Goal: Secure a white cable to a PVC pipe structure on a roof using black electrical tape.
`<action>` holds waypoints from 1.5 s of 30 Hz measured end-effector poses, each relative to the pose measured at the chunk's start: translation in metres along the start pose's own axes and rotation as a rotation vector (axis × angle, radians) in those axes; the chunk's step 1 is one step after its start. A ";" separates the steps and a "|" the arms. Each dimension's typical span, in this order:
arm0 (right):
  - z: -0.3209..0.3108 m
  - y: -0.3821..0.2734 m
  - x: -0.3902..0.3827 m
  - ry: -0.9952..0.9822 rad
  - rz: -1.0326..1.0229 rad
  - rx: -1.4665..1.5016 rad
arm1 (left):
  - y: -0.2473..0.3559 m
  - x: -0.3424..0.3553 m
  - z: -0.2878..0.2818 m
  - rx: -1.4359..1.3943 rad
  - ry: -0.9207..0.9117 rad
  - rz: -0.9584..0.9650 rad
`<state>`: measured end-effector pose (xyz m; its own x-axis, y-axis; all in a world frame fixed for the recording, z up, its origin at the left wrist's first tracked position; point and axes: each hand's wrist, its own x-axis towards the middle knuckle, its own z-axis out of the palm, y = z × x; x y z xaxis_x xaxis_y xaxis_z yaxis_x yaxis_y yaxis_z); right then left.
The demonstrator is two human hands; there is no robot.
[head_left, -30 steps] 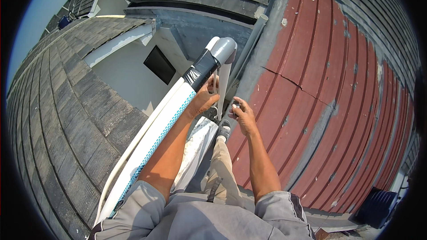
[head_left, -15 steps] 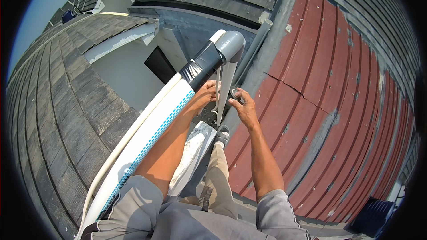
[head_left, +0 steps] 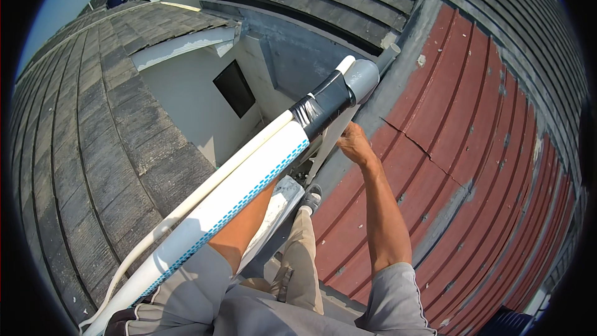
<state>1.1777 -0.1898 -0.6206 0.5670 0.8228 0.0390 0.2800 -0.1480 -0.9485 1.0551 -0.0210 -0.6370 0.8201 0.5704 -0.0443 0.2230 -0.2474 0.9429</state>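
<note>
Head view: grey pipe elbow [head_left: 364, 79] sits above the right hand [head_left: 356, 144].

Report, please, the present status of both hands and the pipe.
Right hand curled below grey bend, grip unclear. White pipe wrapped with black tape beside bend. Left hand hidden; pipe blocks the view.

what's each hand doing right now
Left hand: hidden behind the white pipe, can't tell.
Right hand: fingers curled, fingertips hidden, can't tell if holding anything.

No legible lettering or numbers.
</note>
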 end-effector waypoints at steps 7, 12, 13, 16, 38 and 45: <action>-0.010 -0.003 -0.006 0.006 -0.033 -0.096 | 0.041 -0.014 0.002 0.324 0.036 0.054; -0.006 -0.004 -0.004 -0.009 -0.023 -0.049 | 0.043 -0.029 -0.013 1.071 0.308 0.673; -0.005 -0.004 -0.003 -0.014 -0.021 -0.002 | 0.039 -0.029 -0.014 1.327 0.341 0.750; -0.003 -0.003 -0.003 -0.005 -0.026 0.090 | 0.035 -0.029 -0.013 1.386 0.325 0.721; 0.009 0.016 -0.010 -0.036 0.038 -0.093 | -0.024 -0.001 0.037 0.214 0.358 0.070; 0.004 0.055 -0.035 0.103 -0.116 -0.641 | -0.084 0.017 0.017 -0.094 0.438 -0.099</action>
<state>1.1698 -0.2244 -0.6758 0.5675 0.8012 0.1897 0.7315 -0.3849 -0.5628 1.0594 -0.0039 -0.7226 0.4926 0.8702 -0.0111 0.2237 -0.1143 0.9679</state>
